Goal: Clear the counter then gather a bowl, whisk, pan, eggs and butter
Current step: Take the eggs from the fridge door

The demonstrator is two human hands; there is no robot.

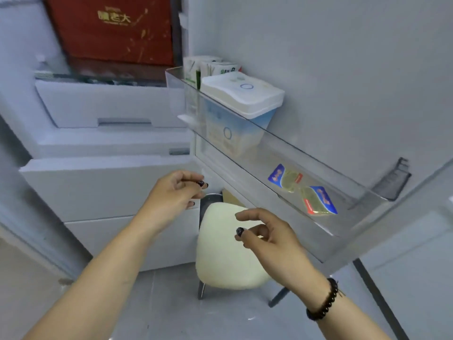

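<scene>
My right hand (267, 238) is nearest, out over a cream stool (228, 251) on the floor, fingers loosely curled around nothing, so that grip is slack and empty. My left hand (176, 190) reaches a little further, toward the white drawer fronts (103, 190) of the open fridge; its fingers are bent, with a dark thin shape at the fingertips that I can't make out, so I cannot tell whether that grip holds anything. Beyond my hands, the clear door shelf (282, 148) on the right carries two small foil packets (304, 190) in blue, red and gold, which I judge may be the butter portions, though the print is too blurred to confirm. Further along the same shelf stand a white-lidded tub (241, 94) and some cartons (208, 66), and at the far back of the fridge sits a red box (112, 30). No eggs, bowl, whisk or pan show here, and the bench is out of sight. I judge I'm at the fetching stage, with eggs and butter not yet in hand.
</scene>
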